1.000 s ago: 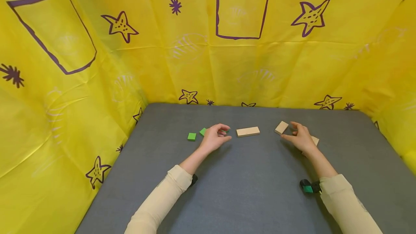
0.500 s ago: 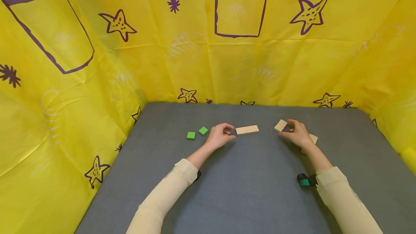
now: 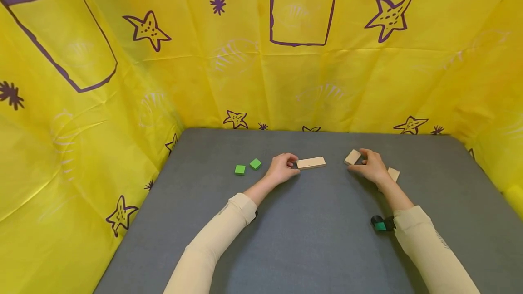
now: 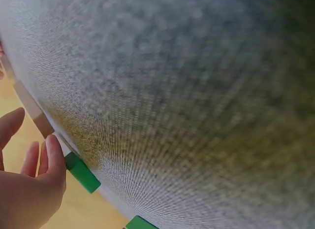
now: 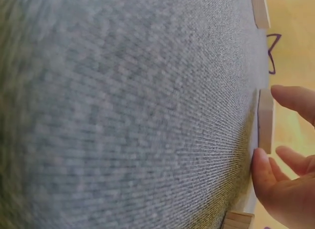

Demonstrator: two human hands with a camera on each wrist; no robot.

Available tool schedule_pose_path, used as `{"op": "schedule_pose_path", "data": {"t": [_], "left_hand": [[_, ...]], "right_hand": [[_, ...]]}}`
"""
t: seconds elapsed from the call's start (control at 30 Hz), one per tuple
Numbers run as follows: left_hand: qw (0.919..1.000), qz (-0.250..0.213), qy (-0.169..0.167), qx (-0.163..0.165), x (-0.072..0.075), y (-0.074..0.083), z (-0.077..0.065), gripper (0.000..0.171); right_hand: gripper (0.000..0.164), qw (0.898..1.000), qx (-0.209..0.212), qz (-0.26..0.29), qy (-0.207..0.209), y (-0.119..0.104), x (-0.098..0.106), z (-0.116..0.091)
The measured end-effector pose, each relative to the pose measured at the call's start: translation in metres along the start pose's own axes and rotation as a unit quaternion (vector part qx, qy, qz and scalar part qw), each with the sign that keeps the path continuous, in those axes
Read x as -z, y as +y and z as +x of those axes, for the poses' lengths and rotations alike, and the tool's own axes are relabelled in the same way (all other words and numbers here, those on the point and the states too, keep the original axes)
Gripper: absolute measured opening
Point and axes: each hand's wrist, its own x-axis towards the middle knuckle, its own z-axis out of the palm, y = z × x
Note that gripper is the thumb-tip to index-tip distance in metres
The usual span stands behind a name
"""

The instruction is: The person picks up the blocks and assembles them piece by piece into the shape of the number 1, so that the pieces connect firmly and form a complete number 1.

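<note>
My left hand [image 3: 282, 168] is at the left end of a long pale wooden block [image 3: 311, 163] lying flat on the grey table. Its thumb and fingers are spread apart in the left wrist view, with nothing gripped. My right hand [image 3: 372, 166] is beside a shorter wooden block [image 3: 352, 157], thumb and fingertips parted near its right side. In the right wrist view that block [image 5: 266, 120] lies between the parted thumb and fingers; whether they touch it I cannot tell. Another wooden block [image 3: 393, 174] lies partly hidden behind the right hand and wrist.
Two green square blocks [image 3: 240, 170] [image 3: 255, 164] lie left of my left hand. A yellow cloth [image 3: 245, 80] with purple drawings hangs around the far and side edges of the grey table [image 3: 318, 221]. A black wrist device [image 3: 382, 224] shows at the right cuff.
My left hand has moved right, away from the green blocks and up to the long wooden block. The right hand has shifted slightly left and up toward the shorter block. The blocks stay put.
</note>
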Motion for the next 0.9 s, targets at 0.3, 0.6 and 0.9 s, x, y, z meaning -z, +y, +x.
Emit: {"op": "schedule_pose_path", "data": {"t": [0.3,0.6,0.9], "left_hand": [[0.9998,0.021,-0.001,0.001,-0.005,0.002,0.005,0.037],[0.9989,0.046,0.006,0.001,-0.01,0.002,0.009,0.035],[0.9982,0.06,0.007,0.003,-0.011,0.002,0.011,0.033]], "right_hand": [[0.081,1.0,0.002,-0.021,0.01,0.002,-0.002,0.0],[0.079,0.999,-0.002,-0.034,0.02,0.003,-0.003,0.001],[0.071,0.998,0.003,-0.05,0.038,0.005,-0.005,0.002]]}}
